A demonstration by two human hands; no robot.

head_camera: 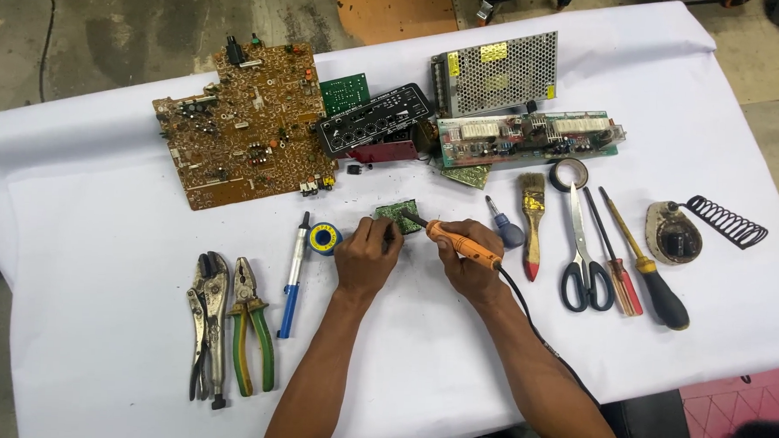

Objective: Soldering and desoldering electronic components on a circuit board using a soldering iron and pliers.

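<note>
From the head camera, the right hand [472, 263] is gripping an orange soldering iron [460, 243], fingers wrapped tight around its handle, with the tip resting on a small green circuit board [400, 216] lying near the middle of the table [100, 338]. The left hand [367, 257] is reaching to that same board, its fingers pinched together at the board's near edge; whether they are gripping the board or something thin against it cannot be told.

Just to the left of the left hand, a blue-and-yellow solder spool [325, 238] is sitting beside a blue desoldering pump [293, 276]. Further toward the table's left edge, locking pliers [208, 325] and green-handled pliers [252, 322] are lying side by side.

To the right of the right hand, a small blue-handled screwdriver [503, 226], a paintbrush [533, 222], scissors [583, 256], two screwdrivers [638, 262] and a soldering iron stand [695, 230] are lying in a row. Along the far edge, a large brown circuit board [246, 123] and a perforated metal power supply [494, 71] are resting.
</note>
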